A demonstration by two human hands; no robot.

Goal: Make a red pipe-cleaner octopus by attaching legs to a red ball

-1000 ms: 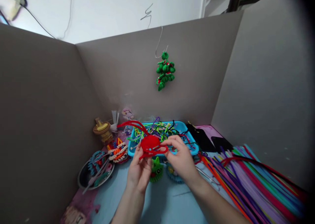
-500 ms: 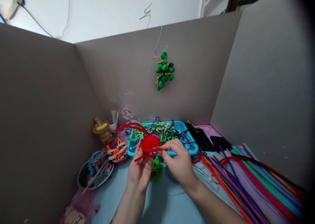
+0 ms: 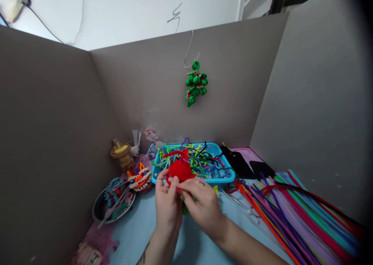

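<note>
A red pipe-cleaner ball [image 3: 180, 169] with loose red stems sticking up behind it is held between both hands above the blue table. My left hand [image 3: 166, 203] grips it from below on the left, fingers closed. My right hand [image 3: 201, 206] pinches its lower right side, fingers curled around a red stem. A small green pipe-cleaner figure sits on the table, mostly hidden behind my hands.
A blue tray [image 3: 228, 175] of tangled pipe cleaners sits behind the hands. A long pile of coloured pipe cleaners [image 3: 294, 214] lies at right. A dish [image 3: 101, 210] with crafted pieces and a wooden spool [image 3: 120, 152] stand at left. A green ornament [image 3: 196, 84] hangs on the cardboard wall.
My right hand moved left and down to meet the left under the red ball. The long red stems that stuck out left now fold up behind the ball.
</note>
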